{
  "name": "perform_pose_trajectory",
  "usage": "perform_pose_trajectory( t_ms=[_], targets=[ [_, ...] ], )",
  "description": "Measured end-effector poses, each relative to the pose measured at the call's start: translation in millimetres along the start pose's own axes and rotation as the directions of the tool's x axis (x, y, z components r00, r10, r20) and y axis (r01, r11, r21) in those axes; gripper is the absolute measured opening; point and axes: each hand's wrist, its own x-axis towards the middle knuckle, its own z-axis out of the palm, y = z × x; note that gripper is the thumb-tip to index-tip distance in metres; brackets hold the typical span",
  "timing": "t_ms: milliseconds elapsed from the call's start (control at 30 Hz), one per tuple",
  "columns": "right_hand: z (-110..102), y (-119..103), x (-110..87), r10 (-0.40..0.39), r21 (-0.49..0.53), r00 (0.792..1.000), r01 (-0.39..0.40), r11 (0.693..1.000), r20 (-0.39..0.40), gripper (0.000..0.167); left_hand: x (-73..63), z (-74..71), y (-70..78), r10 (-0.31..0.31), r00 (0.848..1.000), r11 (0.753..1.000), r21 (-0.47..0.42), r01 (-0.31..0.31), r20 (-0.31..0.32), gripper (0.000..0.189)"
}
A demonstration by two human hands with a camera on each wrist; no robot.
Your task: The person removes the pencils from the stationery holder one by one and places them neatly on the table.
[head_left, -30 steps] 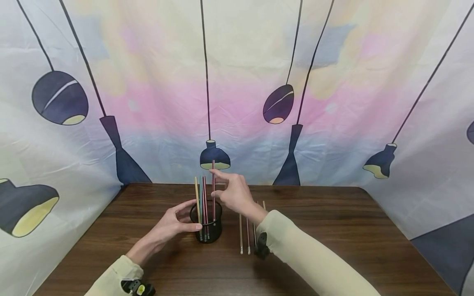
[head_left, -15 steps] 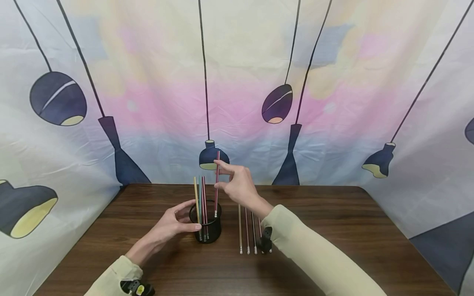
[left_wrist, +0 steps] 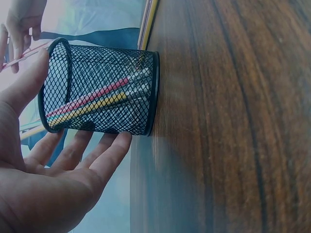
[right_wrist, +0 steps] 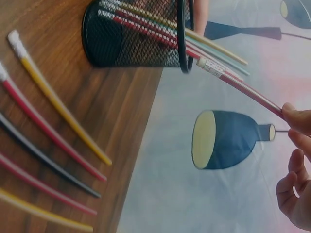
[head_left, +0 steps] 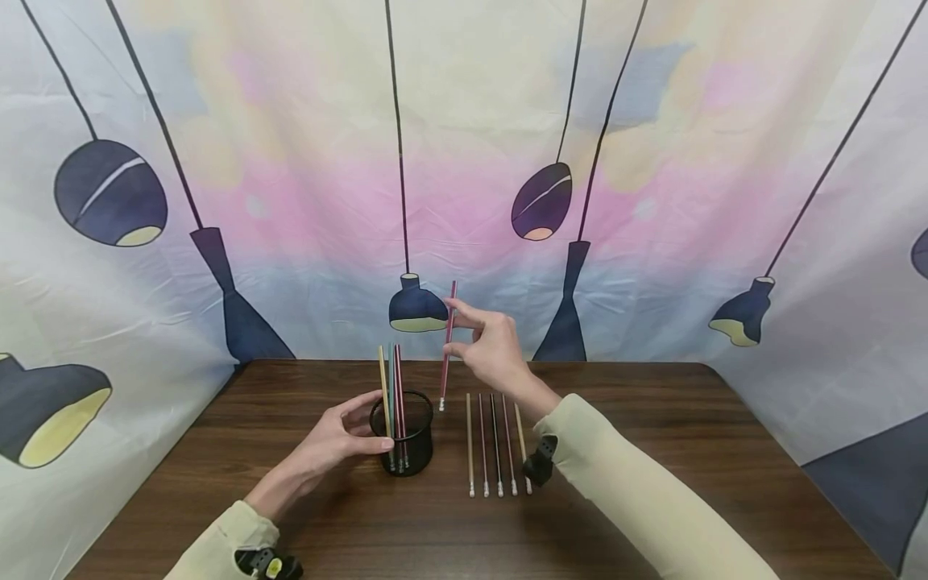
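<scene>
A black mesh pencil cup [head_left: 416, 457] stands upright on the table. My left hand [head_left: 333, 439] holds it from the left, thumb at the rim and fingers around the far side, as the left wrist view shows. Several pencils lean inside the cup, among them a yellow pencil [head_left: 384, 374] and a teal pencil [head_left: 392, 374]. Up and to the right of the rim, my right hand [head_left: 496, 350] pinches a red pencil [head_left: 445, 372] between thumb and fingers. Its white eraser end [right_wrist: 210, 66] points down, outside the cup.
To the right of the cup lies a row of several pencils, with a black pencil [head_left: 496, 443] in the middle and a yellow pencil [head_left: 522, 443] at the right end. Behind the brown wooden table [head_left: 652, 451] hangs a cloth backdrop [head_left: 464, 161] printed with lamps.
My right hand has drawn the red pencil up out of the cup and moved it to the right. The left hand has stayed on the cup.
</scene>
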Motion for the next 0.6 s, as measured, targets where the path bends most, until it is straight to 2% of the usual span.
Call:
perform_pose_trajectory(
  t_ms=[600],
  targets=[
    [-42,35,-22.1,0.078,-0.103,0.997,-0.078,0.992,0.002,0.068,-1.4,-0.6,1.8,-0.015,1.0,1.0,-0.011,0.015,0.017,0.087]
  ],
)
